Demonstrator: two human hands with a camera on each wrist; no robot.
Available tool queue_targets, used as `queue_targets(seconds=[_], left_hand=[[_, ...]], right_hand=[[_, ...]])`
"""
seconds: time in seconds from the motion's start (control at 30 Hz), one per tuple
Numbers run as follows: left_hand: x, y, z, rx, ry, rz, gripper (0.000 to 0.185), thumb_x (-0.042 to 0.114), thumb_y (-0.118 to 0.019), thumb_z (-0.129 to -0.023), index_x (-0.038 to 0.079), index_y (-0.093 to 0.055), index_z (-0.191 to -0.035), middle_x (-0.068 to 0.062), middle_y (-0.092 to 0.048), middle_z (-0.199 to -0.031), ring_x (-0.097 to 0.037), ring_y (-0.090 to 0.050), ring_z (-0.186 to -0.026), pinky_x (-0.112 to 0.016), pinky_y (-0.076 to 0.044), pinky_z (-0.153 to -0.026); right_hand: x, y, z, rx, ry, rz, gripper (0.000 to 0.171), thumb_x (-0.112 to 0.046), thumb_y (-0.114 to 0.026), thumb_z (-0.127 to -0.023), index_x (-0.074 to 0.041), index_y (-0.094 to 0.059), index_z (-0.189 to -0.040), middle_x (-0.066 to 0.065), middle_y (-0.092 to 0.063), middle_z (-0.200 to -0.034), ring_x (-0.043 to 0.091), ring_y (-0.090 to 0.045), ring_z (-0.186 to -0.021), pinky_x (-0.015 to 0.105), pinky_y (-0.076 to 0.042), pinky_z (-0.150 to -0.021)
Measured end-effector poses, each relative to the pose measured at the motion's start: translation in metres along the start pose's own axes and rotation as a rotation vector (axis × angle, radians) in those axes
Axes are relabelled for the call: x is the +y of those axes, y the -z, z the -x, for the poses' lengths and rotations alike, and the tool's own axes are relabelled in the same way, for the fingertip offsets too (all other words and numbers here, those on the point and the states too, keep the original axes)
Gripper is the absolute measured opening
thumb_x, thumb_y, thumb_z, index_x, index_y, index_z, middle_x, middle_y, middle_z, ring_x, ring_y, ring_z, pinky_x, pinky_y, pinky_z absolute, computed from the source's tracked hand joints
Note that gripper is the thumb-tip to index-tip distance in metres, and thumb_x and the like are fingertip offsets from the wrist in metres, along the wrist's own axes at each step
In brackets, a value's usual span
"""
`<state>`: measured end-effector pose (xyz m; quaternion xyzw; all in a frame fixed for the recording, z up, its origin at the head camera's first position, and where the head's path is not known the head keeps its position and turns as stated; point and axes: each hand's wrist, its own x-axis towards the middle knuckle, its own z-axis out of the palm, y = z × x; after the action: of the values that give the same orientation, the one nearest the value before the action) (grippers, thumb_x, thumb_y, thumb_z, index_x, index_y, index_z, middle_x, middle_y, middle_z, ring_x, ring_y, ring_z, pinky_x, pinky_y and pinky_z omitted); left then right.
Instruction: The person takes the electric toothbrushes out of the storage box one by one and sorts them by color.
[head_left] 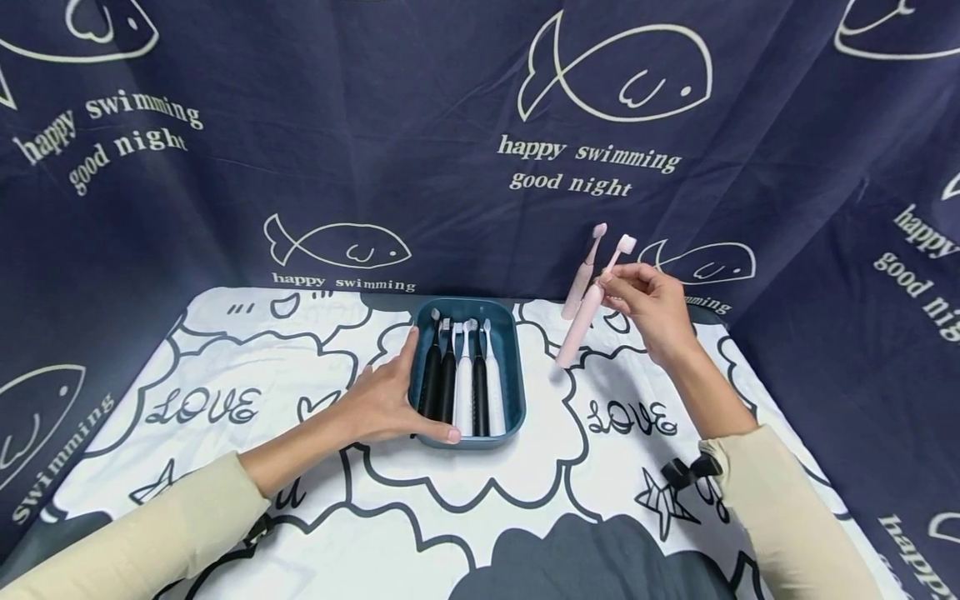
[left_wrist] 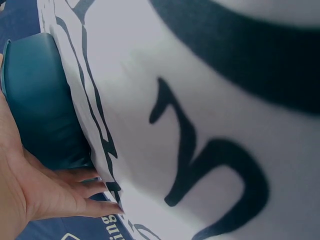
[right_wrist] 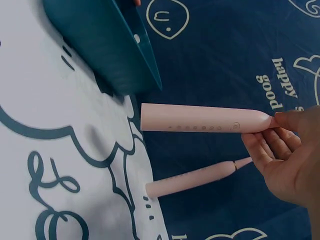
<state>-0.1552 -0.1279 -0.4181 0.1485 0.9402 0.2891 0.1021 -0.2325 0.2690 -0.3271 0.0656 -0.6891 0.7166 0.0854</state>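
Note:
A teal tray (head_left: 517,392) sits mid-table and holds several black (head_left: 433,375) and white toothbrushes (head_left: 465,383) side by side. My left hand (head_left: 382,400) lies against the tray's left wall with straight fingers, thumb along the front rim; in the left wrist view the fingers (left_wrist: 75,192) press the tray (left_wrist: 40,100). My right hand (head_left: 648,304) pinches a pink electric toothbrush (head_left: 581,329) near its neck and holds it tilted above the table, right of the tray. The right wrist view shows this brush (right_wrist: 200,118) pinched by my right hand (right_wrist: 290,160), base towards the tray (right_wrist: 105,40).
A second pink toothbrush (head_left: 581,283) leans against the dark blue fish-print backdrop (head_left: 480,125), just behind the held one; it also shows in the right wrist view (right_wrist: 195,178). The table wears a white cartoon-print cloth (head_left: 525,500). Backdrop cloth walls the table on three sides.

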Motion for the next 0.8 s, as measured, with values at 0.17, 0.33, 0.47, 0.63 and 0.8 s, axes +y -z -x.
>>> queue_targets(seconds=[0.17, 0.33, 0.47, 0.63, 0.8], left_hand=[[-0.001, 0.000, -0.001, -0.002, 0.003, -0.002, 0.174, 0.097, -0.087, -0.063, 0.021, 0.015, -0.182, -0.023, -0.031, -0.185, -0.054, -0.048, -0.160, -0.070, -0.048, -0.123], [0.000, 0.000, -0.001, -0.008, 0.012, -0.005, 0.174, 0.097, -0.087, -0.063, 0.022, 0.015, -0.182, -0.023, -0.030, -0.185, -0.054, -0.047, -0.161, -0.069, -0.047, -0.124], [0.001, 0.000, 0.000, -0.011, 0.011, -0.002, 0.173, 0.096, -0.087, -0.064, 0.021, 0.015, -0.182, -0.023, -0.031, -0.184, -0.053, -0.044, -0.163, -0.071, -0.044, -0.126], [0.001, 0.001, 0.000, -0.009, 0.005, 0.006, 0.174, 0.094, -0.088, -0.064, 0.020, 0.015, -0.182, -0.023, -0.031, -0.185, -0.053, -0.040, -0.166, -0.074, -0.039, -0.128], [0.002, 0.001, 0.001, -0.008, 0.006, -0.002, 0.174, 0.095, -0.088, -0.063, 0.020, 0.014, -0.182, -0.023, -0.032, -0.184, -0.054, -0.043, -0.163, -0.073, -0.042, -0.126]], right_hand=[[0.004, 0.005, -0.005, 0.034, 0.028, 0.030, 0.008, 0.004, -0.076, -0.104, -0.004, -0.077, -0.105, -0.004, -0.082, -0.093, 0.005, -0.081, -0.088, 0.024, -0.067, -0.086], [0.008, 0.009, -0.010, 0.045, 0.052, 0.044, 0.006, 0.004, -0.075, -0.105, -0.001, -0.075, -0.105, -0.005, -0.082, -0.093, 0.005, -0.082, -0.087, 0.023, -0.067, -0.084], [0.011, 0.012, -0.014, 0.067, 0.069, 0.051, 0.005, 0.005, -0.075, -0.104, 0.001, -0.074, -0.106, -0.003, -0.082, -0.091, 0.005, -0.082, -0.086, 0.022, -0.067, -0.082], [0.013, 0.016, -0.019, 0.115, 0.071, 0.112, 0.008, 0.004, -0.076, -0.103, -0.004, -0.075, -0.104, -0.007, -0.081, -0.089, 0.002, -0.080, -0.085, 0.019, -0.066, -0.082], [0.017, 0.018, -0.024, 0.144, 0.071, 0.129, 0.009, 0.006, -0.076, -0.103, -0.003, -0.074, -0.105, -0.010, -0.079, -0.087, 0.000, -0.079, -0.084, 0.017, -0.065, -0.083]])
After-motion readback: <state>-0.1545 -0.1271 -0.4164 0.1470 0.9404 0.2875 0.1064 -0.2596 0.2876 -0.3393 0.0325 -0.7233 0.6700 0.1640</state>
